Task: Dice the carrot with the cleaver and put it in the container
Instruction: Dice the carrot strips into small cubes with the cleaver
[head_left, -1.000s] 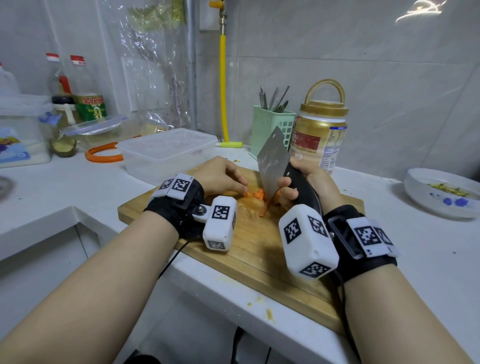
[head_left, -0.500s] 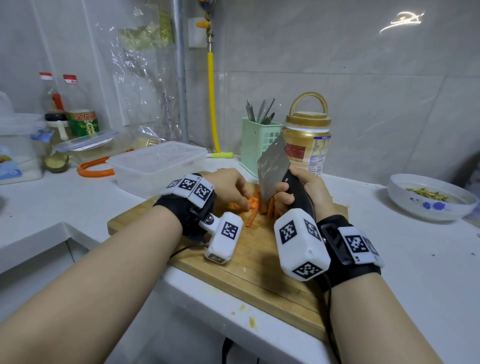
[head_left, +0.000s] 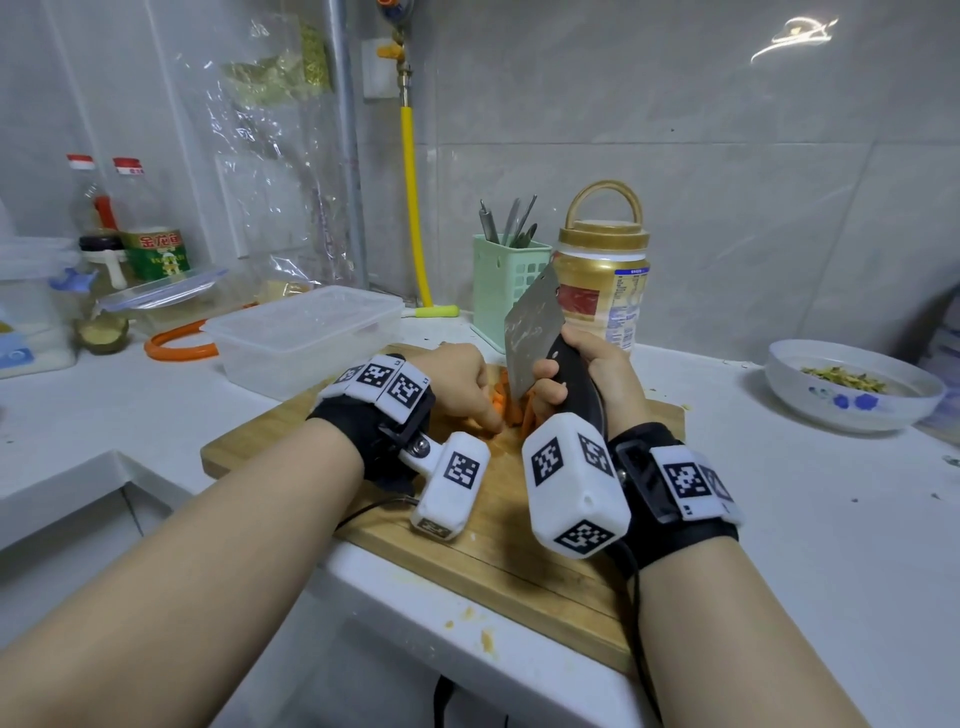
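Orange carrot pieces (head_left: 506, 408) lie on the wooden cutting board (head_left: 519, 540), partly hidden by both hands. My left hand (head_left: 462, 382) rests on the carrot from the left, fingers curled down over it. My right hand (head_left: 587, 374) grips the black handle of the cleaver (head_left: 530, 338). The steel blade stands upright with its tip tilted up and its edge down among the carrot strips. A clear plastic container (head_left: 304, 338) sits just left of the board's far corner; I see no carrot in it.
A green utensil holder (head_left: 506, 286) and a gold-lidded jar (head_left: 605, 283) stand behind the board. A white bowl (head_left: 852, 384) with food scraps sits at right. Bottles (head_left: 148, 228), tubs and an orange ring (head_left: 176, 343) crowd the left. The counter's front edge runs under the board.
The view has shifted, so the scene sits lower and more to the left. The carrot strips look gathered closer beside the blade, and the cleaver stays upright in my right hand.
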